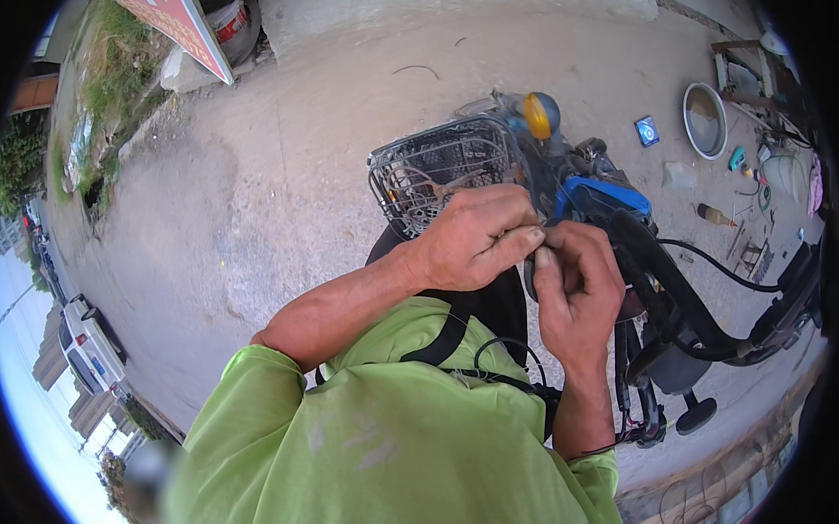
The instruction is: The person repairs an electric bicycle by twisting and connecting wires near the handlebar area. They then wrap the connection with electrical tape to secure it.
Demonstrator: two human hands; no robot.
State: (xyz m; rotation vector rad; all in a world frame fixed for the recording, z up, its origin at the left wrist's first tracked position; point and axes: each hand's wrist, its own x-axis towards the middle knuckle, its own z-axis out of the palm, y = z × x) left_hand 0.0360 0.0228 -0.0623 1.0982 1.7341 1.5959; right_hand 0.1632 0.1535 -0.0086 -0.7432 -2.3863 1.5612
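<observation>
My left hand (480, 238) and my right hand (581, 279) meet in front of me, fingertips almost touching. Both are closed in a pinch, thumb against fingers. Whatever lies between the fingertips is too small and covered to make out. Just beneath them a dark rounded part shows, mostly hidden by the fingers. Beyond my left hand is a black wire basket (441, 161) with tangled pieces inside. It sits beside a two-wheeled vehicle with a blue panel (607, 196) and an orange lamp (539, 116).
Black handlebar-like tubes (677, 303) and a cable stand close by my right arm. Farther right on the ground are a metal basin (704, 120), a small blue box (647, 131), a brush (714, 215) and scattered tools. A red-and-white signboard (183, 23) leans at the far left.
</observation>
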